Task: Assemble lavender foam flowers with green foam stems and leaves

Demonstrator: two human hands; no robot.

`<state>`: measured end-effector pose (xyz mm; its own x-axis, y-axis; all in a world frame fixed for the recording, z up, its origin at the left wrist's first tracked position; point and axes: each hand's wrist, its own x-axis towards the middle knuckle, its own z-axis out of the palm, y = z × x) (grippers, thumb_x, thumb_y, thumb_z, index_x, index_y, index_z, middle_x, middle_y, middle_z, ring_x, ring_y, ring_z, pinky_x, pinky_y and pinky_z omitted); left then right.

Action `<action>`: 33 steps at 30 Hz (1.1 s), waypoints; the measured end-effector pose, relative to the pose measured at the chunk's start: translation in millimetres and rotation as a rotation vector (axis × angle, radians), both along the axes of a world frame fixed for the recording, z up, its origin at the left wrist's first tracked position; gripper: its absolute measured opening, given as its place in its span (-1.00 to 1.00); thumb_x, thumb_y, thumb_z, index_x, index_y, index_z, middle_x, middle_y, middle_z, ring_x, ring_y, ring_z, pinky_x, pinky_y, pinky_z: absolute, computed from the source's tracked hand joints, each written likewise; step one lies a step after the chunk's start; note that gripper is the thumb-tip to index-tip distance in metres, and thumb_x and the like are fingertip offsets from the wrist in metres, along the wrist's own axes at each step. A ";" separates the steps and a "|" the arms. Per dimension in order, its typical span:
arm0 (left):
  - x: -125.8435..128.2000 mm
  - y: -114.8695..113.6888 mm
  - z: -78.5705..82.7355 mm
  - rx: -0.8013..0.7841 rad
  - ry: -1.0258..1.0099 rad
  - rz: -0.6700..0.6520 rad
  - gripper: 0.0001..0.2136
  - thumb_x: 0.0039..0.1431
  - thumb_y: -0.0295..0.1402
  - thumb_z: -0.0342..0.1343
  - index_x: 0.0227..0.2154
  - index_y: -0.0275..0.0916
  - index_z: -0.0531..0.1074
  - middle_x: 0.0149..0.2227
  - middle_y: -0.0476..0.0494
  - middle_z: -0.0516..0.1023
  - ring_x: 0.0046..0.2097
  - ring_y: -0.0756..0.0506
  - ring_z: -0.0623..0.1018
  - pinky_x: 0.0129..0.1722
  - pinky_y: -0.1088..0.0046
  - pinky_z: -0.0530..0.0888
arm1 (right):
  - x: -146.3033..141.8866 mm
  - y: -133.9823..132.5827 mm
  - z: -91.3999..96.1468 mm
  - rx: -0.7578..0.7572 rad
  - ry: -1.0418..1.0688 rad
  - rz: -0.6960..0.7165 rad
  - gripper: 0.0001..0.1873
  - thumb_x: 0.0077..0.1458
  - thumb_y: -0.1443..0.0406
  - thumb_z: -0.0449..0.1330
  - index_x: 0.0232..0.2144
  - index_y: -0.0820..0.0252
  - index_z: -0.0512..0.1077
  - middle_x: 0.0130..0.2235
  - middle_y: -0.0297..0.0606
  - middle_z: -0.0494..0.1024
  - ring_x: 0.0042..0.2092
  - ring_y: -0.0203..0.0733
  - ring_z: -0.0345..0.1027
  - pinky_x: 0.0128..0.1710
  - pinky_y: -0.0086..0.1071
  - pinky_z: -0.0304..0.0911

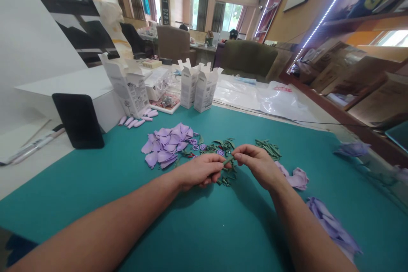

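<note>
My left hand (200, 171) and my right hand (256, 165) meet above the teal mat (127, 204), each pinching one end of a small green stem piece (228, 160). Both sets of fingers are closed. Just beyond them lies a scatter of green stem and leaf pieces (225, 146) with small purple round connectors (203, 147) among them. A pile of lilac plastic petals (165, 146) sits to the left of that. Thin green sticks (268, 148) lie just past my right hand.
Assembled lilac flowers lie right of my right arm (298, 177) (333, 225) and at the far right (353, 149). Open white cartons (204, 87) (127, 85), lilac buds (137, 120), a black tablet (79, 121), plastic bags (277, 97), chairs and shelves stand around.
</note>
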<state>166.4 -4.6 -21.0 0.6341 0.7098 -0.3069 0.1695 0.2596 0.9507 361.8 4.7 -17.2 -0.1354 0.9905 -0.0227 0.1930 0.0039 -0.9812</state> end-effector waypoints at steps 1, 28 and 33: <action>0.0 0.0 0.1 0.008 0.009 -0.006 -0.79 0.15 -0.31 -0.08 -0.19 -0.25 0.34 -0.59 0.12 0.25 -0.67 0.12 0.14 -0.71 0.60 0.03 | 0.6 -0.3 1.0 0.004 -0.026 0.011 -0.80 -0.23 0.18 0.30 -0.52 0.18 0.50 -0.52 -0.35 0.47 -0.44 -0.28 0.25 -0.39 -0.38 0.18; -1.1 -3.0 12.3 0.519 0.317 0.000 -0.75 0.19 -0.39 -0.14 -0.28 -0.25 0.46 -0.53 0.00 0.33 -0.42 -0.04 0.35 -0.36 0.48 0.25 | -4.7 -3.7 3.6 0.021 -0.158 0.020 -0.80 -0.18 0.19 0.24 -0.46 0.17 0.54 -0.55 -0.33 0.48 -0.46 -0.23 0.29 -0.43 -0.34 0.22; -0.5 -4.3 12.1 0.557 0.327 0.033 -0.74 0.19 -0.39 -0.12 -0.24 -0.23 0.48 -0.53 -0.01 0.36 -0.40 -0.06 0.37 -0.34 0.48 0.26 | -3.8 -4.0 4.6 0.031 -0.116 0.012 -0.79 -0.20 0.20 0.28 -0.43 0.15 0.54 -0.52 -0.34 0.52 -0.43 -0.21 0.36 -0.38 -0.31 0.29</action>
<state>165.9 -8.9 -8.9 0.5457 0.8358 -0.0608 0.4732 -0.2475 0.8454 358.0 0.6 -12.5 -0.1457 0.9893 -0.0081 0.3050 0.0371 -0.9516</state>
